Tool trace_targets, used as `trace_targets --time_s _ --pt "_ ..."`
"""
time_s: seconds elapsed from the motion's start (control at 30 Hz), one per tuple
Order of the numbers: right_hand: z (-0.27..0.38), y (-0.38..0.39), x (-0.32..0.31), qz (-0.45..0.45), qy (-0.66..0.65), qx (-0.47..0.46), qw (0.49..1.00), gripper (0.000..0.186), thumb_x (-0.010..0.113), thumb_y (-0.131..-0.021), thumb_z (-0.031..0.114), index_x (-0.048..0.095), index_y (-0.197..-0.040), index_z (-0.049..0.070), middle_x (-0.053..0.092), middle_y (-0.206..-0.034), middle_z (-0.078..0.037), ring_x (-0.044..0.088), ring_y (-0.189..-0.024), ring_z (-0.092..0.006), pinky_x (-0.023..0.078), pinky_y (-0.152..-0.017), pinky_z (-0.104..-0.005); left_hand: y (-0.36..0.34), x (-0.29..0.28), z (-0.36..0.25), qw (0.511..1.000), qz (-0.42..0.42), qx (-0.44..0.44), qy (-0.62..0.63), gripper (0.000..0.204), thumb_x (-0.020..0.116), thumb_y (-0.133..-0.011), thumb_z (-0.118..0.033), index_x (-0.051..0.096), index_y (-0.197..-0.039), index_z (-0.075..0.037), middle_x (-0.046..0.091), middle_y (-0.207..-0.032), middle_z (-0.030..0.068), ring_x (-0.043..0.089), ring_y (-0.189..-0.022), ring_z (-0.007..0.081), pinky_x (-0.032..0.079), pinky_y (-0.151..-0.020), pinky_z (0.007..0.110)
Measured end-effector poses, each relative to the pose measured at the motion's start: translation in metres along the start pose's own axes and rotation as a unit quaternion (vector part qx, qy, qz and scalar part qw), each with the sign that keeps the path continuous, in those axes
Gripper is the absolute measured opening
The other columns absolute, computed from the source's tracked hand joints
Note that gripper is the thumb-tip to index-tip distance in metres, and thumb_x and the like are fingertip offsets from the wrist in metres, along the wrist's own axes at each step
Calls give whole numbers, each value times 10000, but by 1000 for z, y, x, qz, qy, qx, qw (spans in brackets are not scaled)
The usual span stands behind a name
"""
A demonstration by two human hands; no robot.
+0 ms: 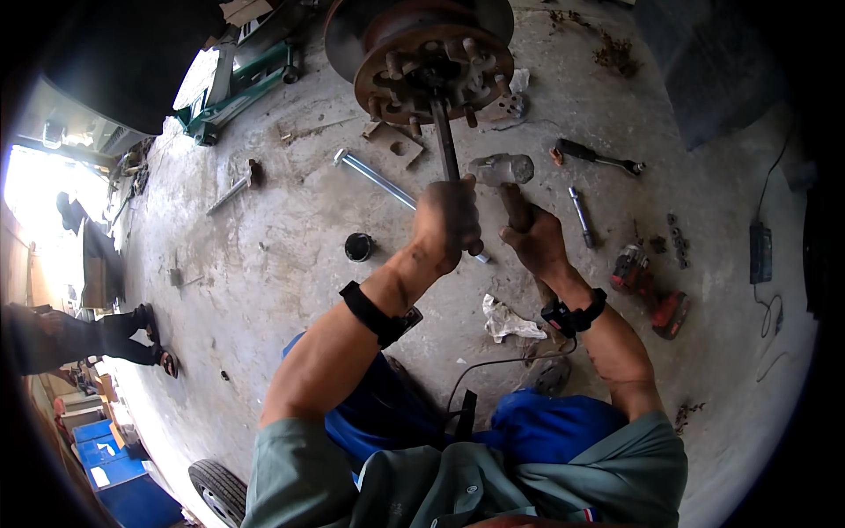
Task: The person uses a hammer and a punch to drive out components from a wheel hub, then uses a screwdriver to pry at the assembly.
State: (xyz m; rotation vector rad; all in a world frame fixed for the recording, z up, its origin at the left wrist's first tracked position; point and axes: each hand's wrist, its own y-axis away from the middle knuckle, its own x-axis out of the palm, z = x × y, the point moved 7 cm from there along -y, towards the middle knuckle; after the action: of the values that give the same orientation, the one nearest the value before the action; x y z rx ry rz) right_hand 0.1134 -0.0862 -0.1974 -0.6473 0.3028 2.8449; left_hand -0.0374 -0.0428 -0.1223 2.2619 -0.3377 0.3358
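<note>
At the top middle is a rusty wheel hub with a drum [434,75], studs sticking out around its face. My left hand [447,222] is closed around a dark metal bar [444,136], whose far end reaches into the hub's centre. Just to the right, my right hand [539,245] grips the wooden handle of a sledgehammer [502,168]. The hammer's heavy head is beside the bar, with a small gap between them in this view. Whether the bar's tip touches anything inside the hub is hidden in shadow.
On the concrete lie a silver bar [374,178], a black cup [358,246], a small hammer [236,187], a ratchet [598,158], a red cordless wrench [647,290] and a white rag [510,319]. A green floor jack [242,88] is at upper left; a person [92,339] stands left.
</note>
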Motion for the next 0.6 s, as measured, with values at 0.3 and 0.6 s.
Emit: trace_targets --time_s 0.3,0.6 --pt "-10 -2 -1 24 17 27 999 256 716 -738 178 601 -855 -19 597 -717 -102 553 -671 -207 476 -684 -362 26 19 -46 968 103 -122 194 357 473 -1003 -315 370 -684 -193 297 -559 -74 246 -402 84 218 -439 284" --pt "8 21 11 -216 427 -454 752 298 700 -785 208 587 -935 -24 647 -801 -180 661 -766 -311 515 -706 -405 27 -35 -14 998 -27 -28 -49 372 505 -990 -355 386 -672 -205 288 -526 -76 263 -406 91 250 -437 296"
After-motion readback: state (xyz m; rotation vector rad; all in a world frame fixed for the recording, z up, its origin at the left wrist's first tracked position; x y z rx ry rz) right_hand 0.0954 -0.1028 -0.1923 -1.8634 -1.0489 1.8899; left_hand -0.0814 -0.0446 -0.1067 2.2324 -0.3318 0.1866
